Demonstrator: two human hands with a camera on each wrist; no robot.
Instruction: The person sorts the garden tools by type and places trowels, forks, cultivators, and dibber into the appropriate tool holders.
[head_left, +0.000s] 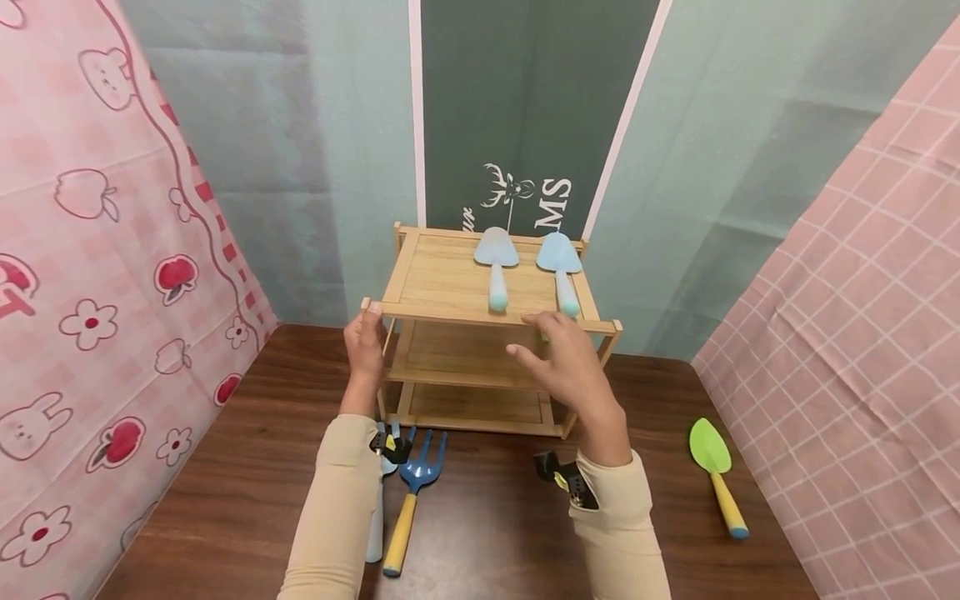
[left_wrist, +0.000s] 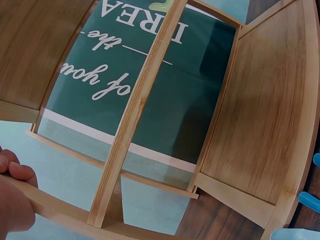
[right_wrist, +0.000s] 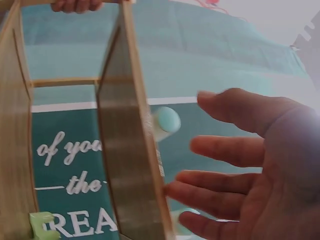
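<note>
The wooden shelf (head_left: 487, 333) is stood on the brown table (head_left: 247, 467), near the back wall. Its front left post is gripped by the left hand (head_left: 365, 343). The right hand (head_left: 570, 367) is held open, fingers spread, just at the top front edge. Bare table is seen on both sides.

You are at a staged recording booth: patterned cloth backdrops (head_left: 112, 275) enclose a wooden table (head_left: 487, 517) on all sides.

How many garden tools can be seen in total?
5: two blue trowels on the rack's top, a fork and a partly hidden tool by the left sleeve, a green trowel at right.
</note>
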